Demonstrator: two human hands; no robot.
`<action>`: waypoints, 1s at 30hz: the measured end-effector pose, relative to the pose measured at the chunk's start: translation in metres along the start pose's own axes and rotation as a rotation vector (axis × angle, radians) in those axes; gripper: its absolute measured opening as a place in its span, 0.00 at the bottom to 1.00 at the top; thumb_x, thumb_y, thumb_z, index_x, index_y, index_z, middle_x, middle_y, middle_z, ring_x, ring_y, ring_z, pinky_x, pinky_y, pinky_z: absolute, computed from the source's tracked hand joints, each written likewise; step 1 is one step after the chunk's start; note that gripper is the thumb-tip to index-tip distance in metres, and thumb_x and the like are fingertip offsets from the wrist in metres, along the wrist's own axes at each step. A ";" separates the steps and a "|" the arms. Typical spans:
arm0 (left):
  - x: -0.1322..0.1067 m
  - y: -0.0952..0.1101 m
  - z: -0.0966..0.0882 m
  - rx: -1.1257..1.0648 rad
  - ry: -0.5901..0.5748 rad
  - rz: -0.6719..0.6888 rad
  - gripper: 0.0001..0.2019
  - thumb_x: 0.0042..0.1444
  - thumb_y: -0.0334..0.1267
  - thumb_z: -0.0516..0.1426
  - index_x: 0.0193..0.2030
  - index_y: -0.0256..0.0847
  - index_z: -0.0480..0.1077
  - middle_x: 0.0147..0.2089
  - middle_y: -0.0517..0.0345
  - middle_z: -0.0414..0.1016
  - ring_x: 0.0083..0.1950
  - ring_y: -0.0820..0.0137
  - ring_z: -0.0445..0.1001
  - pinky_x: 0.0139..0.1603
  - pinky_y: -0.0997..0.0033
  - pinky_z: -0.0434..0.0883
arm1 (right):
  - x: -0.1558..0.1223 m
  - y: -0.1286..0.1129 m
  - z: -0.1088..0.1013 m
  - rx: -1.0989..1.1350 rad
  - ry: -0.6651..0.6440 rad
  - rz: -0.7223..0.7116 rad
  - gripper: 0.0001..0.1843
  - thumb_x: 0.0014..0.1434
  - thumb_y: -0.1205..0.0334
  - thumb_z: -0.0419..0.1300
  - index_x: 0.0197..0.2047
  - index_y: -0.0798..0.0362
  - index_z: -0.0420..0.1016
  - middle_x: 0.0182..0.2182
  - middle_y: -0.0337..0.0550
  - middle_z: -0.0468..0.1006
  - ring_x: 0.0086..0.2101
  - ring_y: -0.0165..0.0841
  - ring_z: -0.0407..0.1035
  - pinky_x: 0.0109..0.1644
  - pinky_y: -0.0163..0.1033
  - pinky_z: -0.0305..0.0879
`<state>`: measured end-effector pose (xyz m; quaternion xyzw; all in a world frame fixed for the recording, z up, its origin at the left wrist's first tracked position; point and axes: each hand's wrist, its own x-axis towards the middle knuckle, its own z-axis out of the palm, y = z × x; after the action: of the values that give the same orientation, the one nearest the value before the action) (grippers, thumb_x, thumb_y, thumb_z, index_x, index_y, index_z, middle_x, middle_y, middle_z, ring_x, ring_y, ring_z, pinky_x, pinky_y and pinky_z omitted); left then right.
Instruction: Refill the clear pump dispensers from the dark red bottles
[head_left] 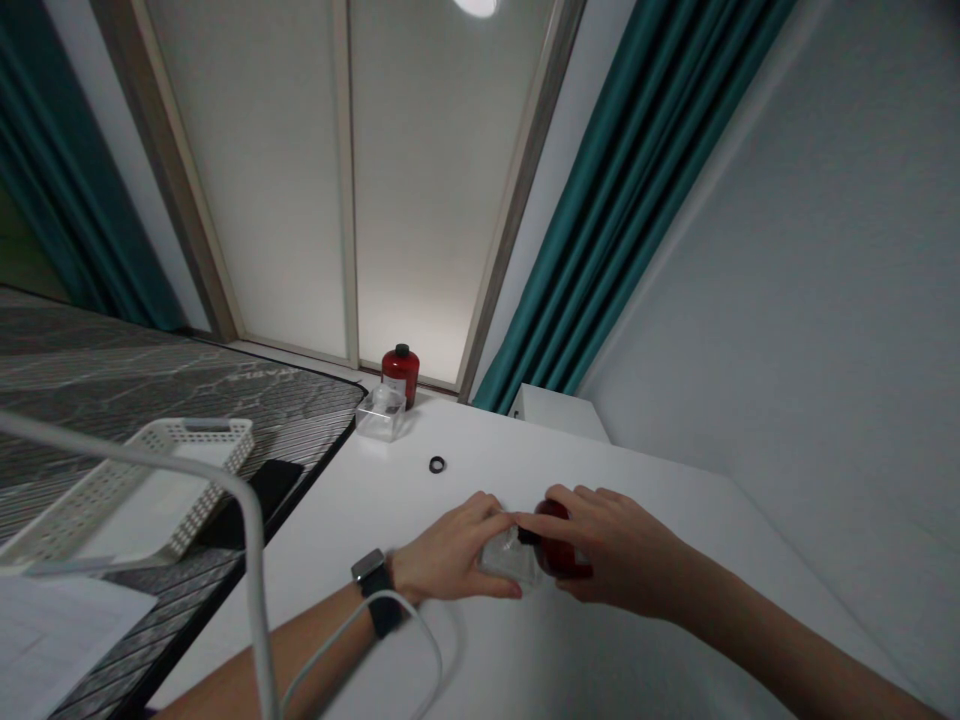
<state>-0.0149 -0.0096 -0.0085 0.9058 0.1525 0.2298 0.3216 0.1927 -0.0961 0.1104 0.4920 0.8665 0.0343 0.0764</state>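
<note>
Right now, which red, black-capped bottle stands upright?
The round, red, black-capped bottle far back on the white table, behind a clear plastic box; the other red bottle is tilted in the right hand.

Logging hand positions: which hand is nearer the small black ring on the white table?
Left. The left hand is nearside and slightly right of the black ring; the right hand is farther right, holding a black-capped red bottle.

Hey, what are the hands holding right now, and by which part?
The right hand grips a red bottle by its body; the left hand holds a clear container around its sides.
</note>
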 end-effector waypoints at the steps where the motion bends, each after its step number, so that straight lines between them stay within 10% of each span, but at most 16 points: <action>1: 0.000 0.000 0.000 0.001 -0.001 0.001 0.32 0.49 0.51 0.70 0.58 0.43 0.68 0.49 0.50 0.70 0.50 0.57 0.69 0.52 0.59 0.71 | 0.000 0.000 0.000 0.000 0.005 -0.002 0.38 0.51 0.60 0.67 0.64 0.37 0.63 0.45 0.45 0.75 0.37 0.40 0.71 0.37 0.41 0.59; 30: 0.001 0.003 -0.003 0.004 -0.020 -0.016 0.33 0.48 0.50 0.70 0.58 0.41 0.68 0.50 0.49 0.70 0.51 0.56 0.69 0.54 0.56 0.71 | 0.000 -0.001 -0.002 -0.018 -0.043 0.021 0.37 0.53 0.61 0.65 0.64 0.35 0.61 0.46 0.45 0.74 0.38 0.41 0.72 0.38 0.42 0.61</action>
<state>-0.0155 -0.0102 -0.0041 0.9075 0.1568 0.2177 0.3232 0.1913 -0.0971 0.1119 0.5008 0.8592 0.0320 0.0991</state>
